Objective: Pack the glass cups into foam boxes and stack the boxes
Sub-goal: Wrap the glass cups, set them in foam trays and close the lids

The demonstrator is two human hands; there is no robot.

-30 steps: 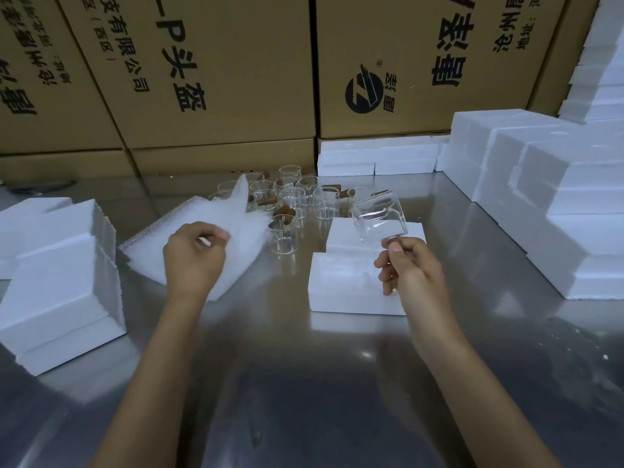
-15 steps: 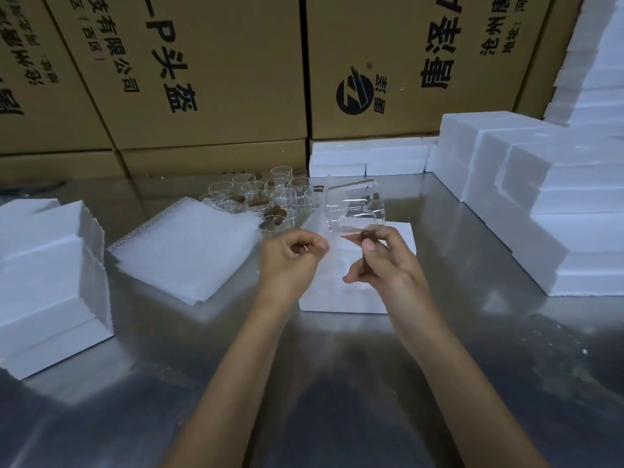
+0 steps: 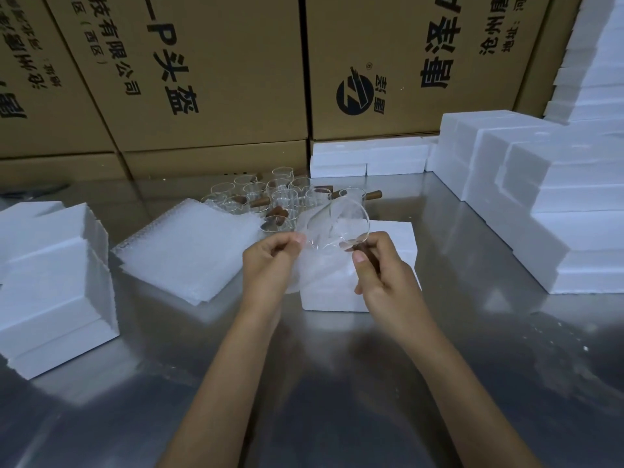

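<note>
At the far left, a stack of foam boxes (image 3: 50,285) sits on the steel surface (image 3: 304,383), its left side cut off by the frame edge. To its right lies a pile of white bubble-wrap sheets (image 3: 192,251), and beyond that a cluster of glass cups (image 3: 270,197) with brown wooden handles, crowded so closely that you cannot count them reliably.

Your left hand (image 3: 270,265) is curled, its fingers pinching a thin translucent sheet (image 3: 314,265) at the upper edge; the sheet hangs down between your hands and is hard to trace against the white foam behind it. Your right hand (image 3: 385,268) grips the brown handle of a glass cup (image 3: 341,224) (most of the handle is hidden inside the fist), holding it tilted in the air above a foam box (image 3: 337,298) on the surface. Sheet and cup overlap; whether they touch is unclear.

Further right, more foam boxes (image 3: 540,204) are stacked in steps, running out of frame. Printed cardboard cartons (image 3: 209,79) wall the far side.
</note>
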